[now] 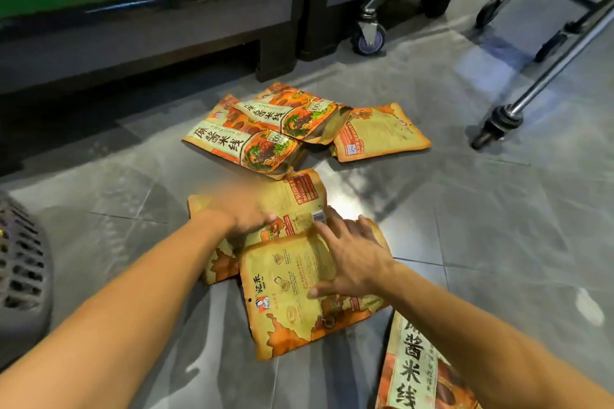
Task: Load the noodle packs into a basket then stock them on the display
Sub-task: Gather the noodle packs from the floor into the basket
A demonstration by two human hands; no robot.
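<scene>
Grey tiled floor point(465, 216), scattered noodle packs point(246, 146), both hands' fingers point(327, 232) spread on 2 packs, trolley wheels point(368, 40) beyond

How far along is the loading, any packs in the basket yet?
Done: nothing visible; the basket's inside is out of view. In hand: left hand and right hand rest on two near packs. Left: the far pile, a face-down pack, another at bottom right, then stocking.
</scene>
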